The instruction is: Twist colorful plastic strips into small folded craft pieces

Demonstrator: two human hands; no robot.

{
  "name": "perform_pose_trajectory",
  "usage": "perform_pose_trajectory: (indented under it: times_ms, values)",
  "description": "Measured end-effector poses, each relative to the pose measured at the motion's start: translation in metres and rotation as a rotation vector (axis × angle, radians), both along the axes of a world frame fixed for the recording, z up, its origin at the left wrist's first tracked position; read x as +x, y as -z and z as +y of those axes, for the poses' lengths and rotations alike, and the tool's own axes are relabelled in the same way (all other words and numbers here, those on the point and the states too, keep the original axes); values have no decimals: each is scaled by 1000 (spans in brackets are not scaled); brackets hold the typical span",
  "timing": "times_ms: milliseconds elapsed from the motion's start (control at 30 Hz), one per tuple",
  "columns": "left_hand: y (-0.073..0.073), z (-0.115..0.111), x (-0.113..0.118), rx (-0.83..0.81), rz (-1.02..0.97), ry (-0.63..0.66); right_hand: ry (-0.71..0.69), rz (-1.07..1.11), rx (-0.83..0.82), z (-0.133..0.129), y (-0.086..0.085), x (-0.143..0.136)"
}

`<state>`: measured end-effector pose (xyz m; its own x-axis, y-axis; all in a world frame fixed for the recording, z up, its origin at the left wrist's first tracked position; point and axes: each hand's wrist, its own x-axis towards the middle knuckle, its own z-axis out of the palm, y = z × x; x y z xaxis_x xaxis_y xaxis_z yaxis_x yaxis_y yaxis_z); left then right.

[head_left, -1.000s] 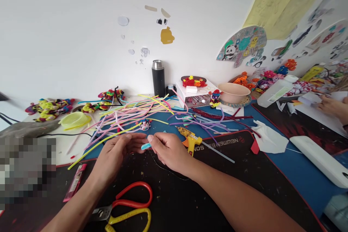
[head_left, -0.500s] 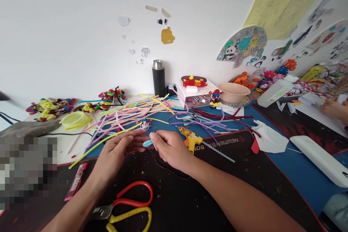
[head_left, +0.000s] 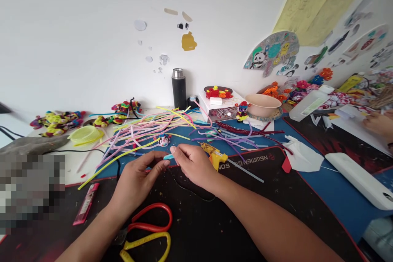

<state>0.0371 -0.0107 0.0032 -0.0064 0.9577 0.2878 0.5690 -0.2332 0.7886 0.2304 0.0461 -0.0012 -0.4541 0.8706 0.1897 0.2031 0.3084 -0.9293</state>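
A short light-blue piece, which looks like folded pipe cleaner, is held over the front of the desk. My right hand pinches its right end between thumb and fingers. At the other end, the thumb and fingertips of my left hand close on it. Just beyond my hands sits a small figure with a painted face. A yellow hot glue gun lies right of my right hand, a glue stick protruding from it. Scissors with red and yellow handles lie below, partly hidden by my left forearm.
Loose pastel pipe cleaners spread behind my hands. A black thermos, a white box and a beige bowl stand at the back. Another person's hand shows at far right. A pink packet lies left.
My left hand has turned and drawn its thumb and fingers together on the light-blue piece, after being held more open beside it. My right hand keeps its pinch, shifted slightly.
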Motion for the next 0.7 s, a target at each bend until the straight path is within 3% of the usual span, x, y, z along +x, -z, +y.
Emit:
perform_pose_trajectory:
  times_ms: [233, 367, 533, 700]
  values:
    - [2, -1, 1, 162, 114, 75, 3, -39, 59, 1, 1, -1]
    - [-7, -1, 6, 93, 139, 104, -20, -50, 14, 0, 2, 0]
    - [-16, -2, 11, -229, -198, 124, -85, -9, -124, -2, 0, 1]
    - [-10, 3, 12, -472, -595, 102, -119, 14, -122, -2, 0, 2]
